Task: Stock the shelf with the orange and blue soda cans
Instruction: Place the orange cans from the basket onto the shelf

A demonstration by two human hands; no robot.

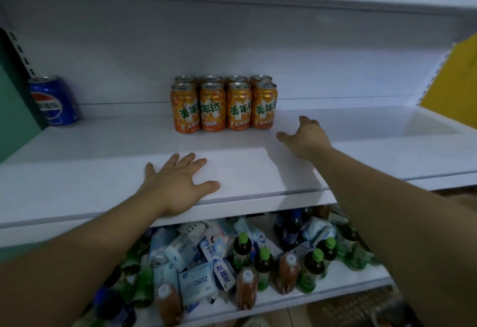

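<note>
Your left hand (180,184) lies flat, fingers spread, on the shelf (77,184); your right hand (305,136) reaches open, holding nothing, just right of the orange cans (223,105) at centre. Blue can (54,100) stands far left. Likely rigid, slick, weighty: grip each around mid-body.

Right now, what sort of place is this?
Likely a shop: white display shelf, orange soda cans in neat rows, a blue soda can, bottled drinks and tissue packs heaped below.
</note>
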